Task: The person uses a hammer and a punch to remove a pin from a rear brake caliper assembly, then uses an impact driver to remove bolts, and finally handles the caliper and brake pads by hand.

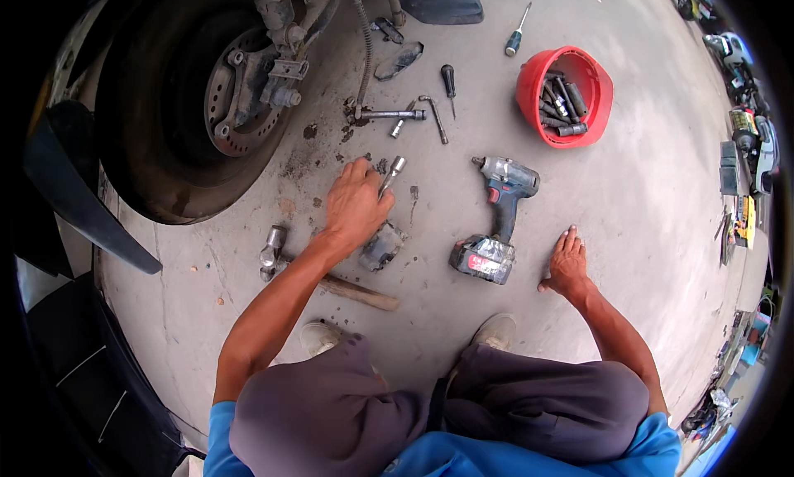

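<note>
My left hand [356,202] is low over the concrete, fingers closed around a shiny metal socket tool [394,171] whose round end sticks out past the thumb and forefinger. Most of its shank is hidden by the hand. Beneath the wrist lies a dark, worn plastic piece [383,247], and closer to me a hammer [360,293] with a wooden handle, partly covered by my forearm. To the right, a cordless impact wrench [504,197] rests on its side. Beyond it, my right hand [568,260] is open with fingers stretched out, holding nothing, near the floor.
A wheel with brake disc [240,92] stands at the far left. A red helmet-like bowl [599,92] holds several sockets. Ahead lie a ratchet [385,115], a bent wrench [435,119], a black-handled screwdriver [448,81] and another screwdriver [514,42]. Assorted parts [744,162] line the right.
</note>
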Motion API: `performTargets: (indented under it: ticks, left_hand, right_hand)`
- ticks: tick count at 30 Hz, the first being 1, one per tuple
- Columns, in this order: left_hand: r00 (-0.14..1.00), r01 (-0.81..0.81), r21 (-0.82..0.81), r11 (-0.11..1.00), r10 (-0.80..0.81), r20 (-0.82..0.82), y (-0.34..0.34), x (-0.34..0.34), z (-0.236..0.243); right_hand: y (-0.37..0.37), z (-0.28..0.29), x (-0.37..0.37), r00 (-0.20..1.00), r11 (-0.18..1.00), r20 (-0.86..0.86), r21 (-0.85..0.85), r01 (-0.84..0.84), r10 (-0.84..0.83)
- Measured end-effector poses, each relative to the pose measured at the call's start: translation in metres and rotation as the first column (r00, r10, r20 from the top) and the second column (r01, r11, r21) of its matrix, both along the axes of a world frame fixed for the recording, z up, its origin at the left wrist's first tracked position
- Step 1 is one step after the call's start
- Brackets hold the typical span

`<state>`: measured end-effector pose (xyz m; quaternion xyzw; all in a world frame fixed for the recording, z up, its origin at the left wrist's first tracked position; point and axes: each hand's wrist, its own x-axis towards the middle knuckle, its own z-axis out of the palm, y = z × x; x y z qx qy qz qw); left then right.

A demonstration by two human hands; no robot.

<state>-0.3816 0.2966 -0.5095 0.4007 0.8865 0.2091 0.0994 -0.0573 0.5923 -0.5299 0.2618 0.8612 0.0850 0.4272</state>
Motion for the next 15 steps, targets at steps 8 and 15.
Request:
performTargets:
  ticks: [8,15]
  left_hand:
    - [0.943,-0.071,0.139,0.988,0.021,0.333,0.003,-0.005,0.007]
    - [-0.286,-0.761,0.077,0.645,-0.439,0.852,-0.045,-0.011,0.025]
  right_hand:
    - [0.001,-0.001,0.003,0.997,0.999,-0.080,-0.042,0.020,-0.023]
    - [0.001,-0.001,0.006,0.995,0.998,-0.090,-0.049,0.042,-0.047]
